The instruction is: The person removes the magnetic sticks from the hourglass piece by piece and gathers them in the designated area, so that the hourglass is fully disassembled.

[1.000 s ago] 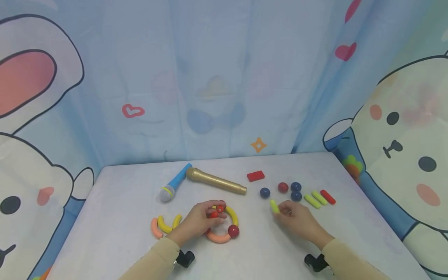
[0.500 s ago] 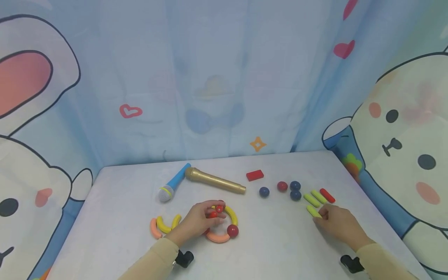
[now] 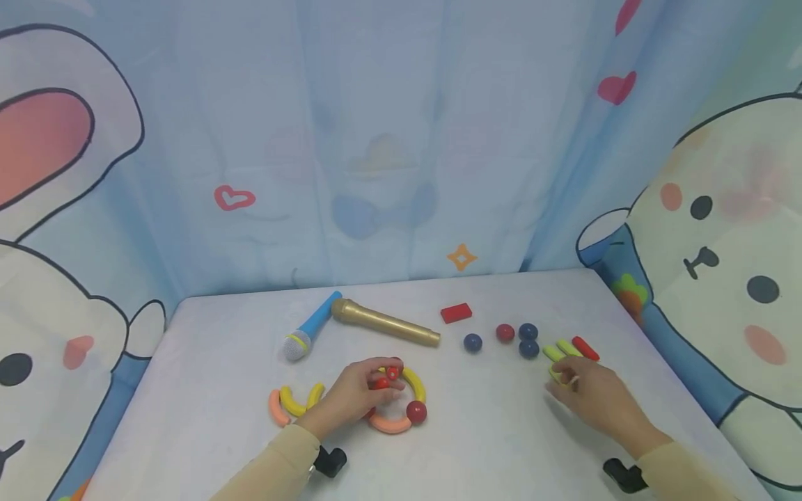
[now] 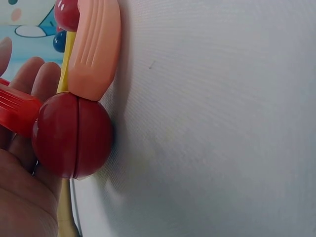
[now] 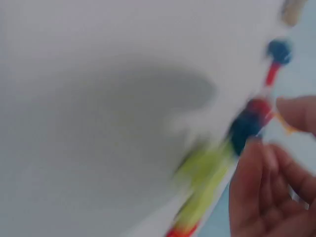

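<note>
In the head view my left hand (image 3: 357, 393) reaches over a ring of toy pieces: a yellow curved stick (image 3: 415, 384), an orange curved stick (image 3: 390, 424) and red balls (image 3: 416, 412). Its fingers are curled round a red rod (image 4: 17, 108) joined to a red ball (image 4: 74, 136), as the left wrist view shows. My right hand (image 3: 595, 396) hovers over yellow-green rods (image 3: 553, 353) at the right, one partly hidden beneath it. In the blurred right wrist view, thumb and fingers stand apart with nothing between them; the yellow-green rods (image 5: 202, 168) lie beyond.
A blue microphone (image 3: 310, 327) and a gold microphone (image 3: 385, 323) lie behind the ring. Loose curved sticks (image 3: 291, 402) lie left. Blue balls (image 3: 473, 343), a red ball (image 3: 505, 333), a red block (image 3: 456, 313) and a red rod (image 3: 585, 348) lie towards the right.
My right hand carried a yellow-green rod rightward to the other rods, set it down and let go, its fingers now lifted off. My left hand has stayed put.
</note>
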{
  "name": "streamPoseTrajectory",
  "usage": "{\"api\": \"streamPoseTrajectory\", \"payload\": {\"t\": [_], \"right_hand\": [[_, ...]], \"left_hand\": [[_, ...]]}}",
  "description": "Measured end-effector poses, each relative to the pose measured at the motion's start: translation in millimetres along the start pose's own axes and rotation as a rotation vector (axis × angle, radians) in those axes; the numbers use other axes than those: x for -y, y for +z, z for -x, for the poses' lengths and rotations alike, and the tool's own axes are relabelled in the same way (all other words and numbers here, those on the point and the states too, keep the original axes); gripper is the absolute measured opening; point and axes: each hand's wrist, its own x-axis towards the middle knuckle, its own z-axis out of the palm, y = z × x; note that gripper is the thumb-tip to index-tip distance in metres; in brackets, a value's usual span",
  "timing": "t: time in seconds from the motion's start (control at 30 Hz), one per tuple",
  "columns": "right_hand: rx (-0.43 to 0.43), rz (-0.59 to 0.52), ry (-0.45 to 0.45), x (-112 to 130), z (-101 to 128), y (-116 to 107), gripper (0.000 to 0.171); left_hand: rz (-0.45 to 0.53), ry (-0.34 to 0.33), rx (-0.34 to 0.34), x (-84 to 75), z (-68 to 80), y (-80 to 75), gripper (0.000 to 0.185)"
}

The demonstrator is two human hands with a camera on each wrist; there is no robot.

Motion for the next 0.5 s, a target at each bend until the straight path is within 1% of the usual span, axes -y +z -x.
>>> {"api": "streamPoseTrajectory", "payload": {"t": [0.07, 0.1, 0.17, 0.23, 0.3, 0.37, 0.43, 0.5], "right_hand": [[0.015, -0.107, -0.079, 27.6, -6.3, 13.9, 0.036], [0.041, -0.168, -0.102, 43.5, -11.0, 22.2, 0.034], [0.103, -0.278, -0.147, 75.0, -21.6, 40.5, 0.035], [0.155, -0.361, -0.190, 102.5, -32.5, 59.1, 0.039], [0.209, -0.414, -0.224, 123.9, -41.7, 75.5, 0.042], [0.246, -0.431, -0.266, 138.3, -48.0, 88.3, 0.045], [0.268, -0.429, -0.311, 146.7, -51.8, 96.8, 0.045], [0.266, -0.420, -0.364, 150.7, -53.9, 102.8, 0.043]], "left_hand": [[-0.004, -0.004, -0.006, 0.5, 0.7, -1.8, 0.053], [-0.005, -0.007, -0.007, 0.8, 1.0, -2.6, 0.053], [-0.004, -0.012, 0.000, 1.4, 1.3, -3.5, 0.052], [-0.006, -0.014, 0.020, 2.1, 1.4, -3.6, 0.052], [-0.013, -0.013, 0.050, 2.0, 1.0, -3.2, 0.051], [-0.019, -0.012, 0.079, 1.2, 1.0, -2.9, 0.050], [-0.027, -0.005, 0.098, 0.2, 1.0, -3.1, 0.049], [-0.029, -0.001, 0.107, -1.0, 1.5, -4.0, 0.048]]}}
